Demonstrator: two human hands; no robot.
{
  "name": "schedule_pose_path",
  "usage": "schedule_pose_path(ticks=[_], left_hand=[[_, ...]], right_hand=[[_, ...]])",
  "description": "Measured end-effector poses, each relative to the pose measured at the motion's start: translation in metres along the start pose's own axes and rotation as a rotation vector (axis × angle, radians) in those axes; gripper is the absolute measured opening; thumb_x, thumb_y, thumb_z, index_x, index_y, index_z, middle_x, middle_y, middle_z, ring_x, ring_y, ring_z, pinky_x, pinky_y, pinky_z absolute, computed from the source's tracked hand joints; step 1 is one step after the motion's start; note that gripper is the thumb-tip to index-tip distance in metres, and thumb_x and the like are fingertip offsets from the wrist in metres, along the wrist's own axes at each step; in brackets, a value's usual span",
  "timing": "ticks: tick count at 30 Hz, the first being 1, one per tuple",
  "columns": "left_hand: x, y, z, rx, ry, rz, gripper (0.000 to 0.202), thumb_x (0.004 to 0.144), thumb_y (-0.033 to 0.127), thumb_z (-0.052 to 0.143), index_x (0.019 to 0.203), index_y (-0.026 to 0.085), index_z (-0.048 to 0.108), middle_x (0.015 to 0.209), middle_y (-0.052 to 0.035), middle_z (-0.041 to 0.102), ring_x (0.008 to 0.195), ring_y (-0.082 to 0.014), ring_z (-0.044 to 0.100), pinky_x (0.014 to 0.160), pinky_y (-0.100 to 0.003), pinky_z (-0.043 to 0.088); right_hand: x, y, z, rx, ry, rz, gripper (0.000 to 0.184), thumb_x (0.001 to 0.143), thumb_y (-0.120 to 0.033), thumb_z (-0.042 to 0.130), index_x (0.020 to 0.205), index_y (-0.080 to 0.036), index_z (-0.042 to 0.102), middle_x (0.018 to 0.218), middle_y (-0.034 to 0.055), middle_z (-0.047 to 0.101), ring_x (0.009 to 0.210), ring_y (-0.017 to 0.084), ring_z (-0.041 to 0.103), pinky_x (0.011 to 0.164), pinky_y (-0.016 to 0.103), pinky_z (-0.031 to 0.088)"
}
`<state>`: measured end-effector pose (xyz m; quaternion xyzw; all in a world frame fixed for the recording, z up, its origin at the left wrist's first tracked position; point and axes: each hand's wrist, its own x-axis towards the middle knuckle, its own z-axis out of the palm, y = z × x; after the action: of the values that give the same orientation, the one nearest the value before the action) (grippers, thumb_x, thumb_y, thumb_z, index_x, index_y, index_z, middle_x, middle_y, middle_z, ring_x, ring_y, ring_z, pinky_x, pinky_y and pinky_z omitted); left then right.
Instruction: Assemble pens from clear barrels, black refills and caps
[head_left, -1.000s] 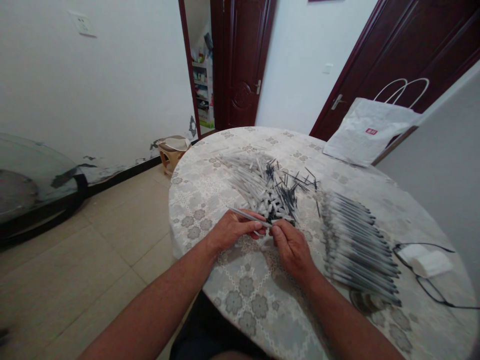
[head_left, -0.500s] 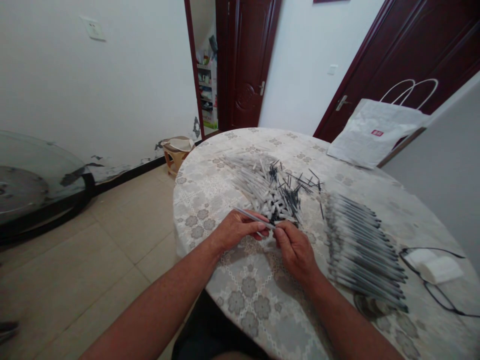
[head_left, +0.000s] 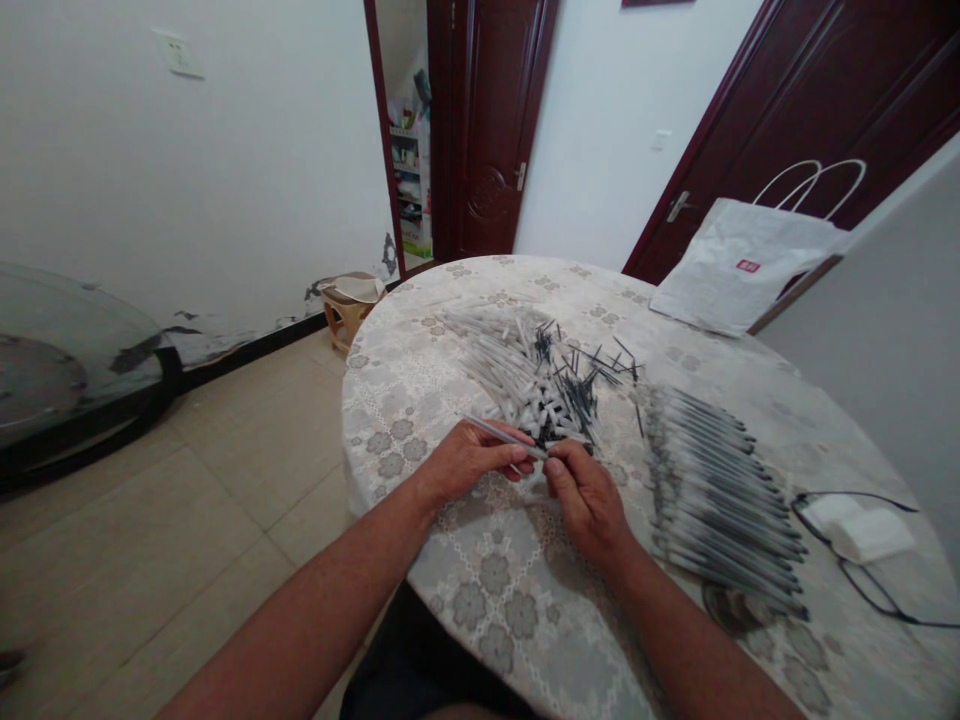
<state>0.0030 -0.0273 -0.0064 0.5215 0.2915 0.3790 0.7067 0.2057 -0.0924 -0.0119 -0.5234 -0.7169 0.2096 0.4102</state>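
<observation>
A slim whitish-grey pen [head_left: 487, 428] slants across both hands above the near side of the table. My left hand [head_left: 463, 462] is closed around its middle, the far end sticking out past the fingers to the left. At the other end, my right hand [head_left: 589, 500] pinches the tip between thumb and fingers, which hide it. Just beyond the hands lies a loose heap of white pen barrels [head_left: 491, 355], short white pieces [head_left: 536, 408] and thin black sticks [head_left: 581, 392] like refills. To the right, several assembled-looking pens [head_left: 724, 505] lie in a stacked row, dark tips pointing right.
A patterned cloth covers the round table [head_left: 480, 590]. Black-framed glasses [head_left: 874, 590] and folded white tissue [head_left: 870, 532] lie at the right. A white paper bag [head_left: 750, 265] stands at the back right. On the floor are a stool [head_left: 346, 320] and a large fan [head_left: 82, 370].
The view has shifted slightly, so everything sits a little further left. Both hands keep nearly the same hold on the pen.
</observation>
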Motion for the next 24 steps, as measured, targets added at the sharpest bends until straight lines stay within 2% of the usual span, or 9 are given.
schedule_pose_path(ticks=[6,12,17,24], left_hand=[[-0.0011,0.0028,0.0022,0.015,-0.002,-0.011,0.032,0.077,0.034,0.084,0.100,0.013,0.079,0.082,-0.0095,0.079,0.074,-0.0196,0.074,0.070,-0.031,0.060],[-0.0017,0.0044,0.0027,0.038,0.005,0.005,0.030,0.077,0.035,0.083,0.099,0.014,0.080,0.082,-0.0085,0.079,0.074,-0.0188,0.074,0.072,-0.030,0.059],[-0.0022,0.0056,0.0033,0.054,0.000,0.001,0.031,0.077,0.036,0.084,0.098,0.014,0.080,0.080,-0.0082,0.079,0.072,-0.0182,0.073,0.071,-0.029,0.059],[-0.0018,0.0037,0.0020,0.071,-0.007,0.024,0.030,0.077,0.036,0.084,0.096,0.014,0.080,0.079,-0.0074,0.078,0.069,-0.0164,0.071,0.070,-0.027,0.057]], right_hand=[[0.0003,-0.0003,-0.0005,0.025,-0.031,-0.001,0.031,0.107,-0.037,0.039,0.085,-0.022,0.055,0.075,-0.0013,0.056,0.071,0.016,0.055,0.068,0.028,0.039],[0.0003,-0.0026,-0.0016,0.017,-0.006,-0.001,0.020,0.104,-0.037,0.046,0.100,-0.021,0.057,0.079,-0.0012,0.059,0.071,0.016,0.056,0.067,0.028,0.040],[-0.0002,-0.0037,-0.0016,0.021,-0.022,0.002,0.026,0.106,-0.037,0.041,0.089,-0.022,0.055,0.077,-0.0009,0.059,0.072,0.016,0.056,0.068,0.028,0.038],[-0.0011,-0.0030,-0.0011,0.091,-0.074,0.066,0.037,0.107,-0.040,0.038,0.078,-0.022,0.050,0.067,-0.0030,0.052,0.063,0.014,0.051,0.063,0.027,0.036]])
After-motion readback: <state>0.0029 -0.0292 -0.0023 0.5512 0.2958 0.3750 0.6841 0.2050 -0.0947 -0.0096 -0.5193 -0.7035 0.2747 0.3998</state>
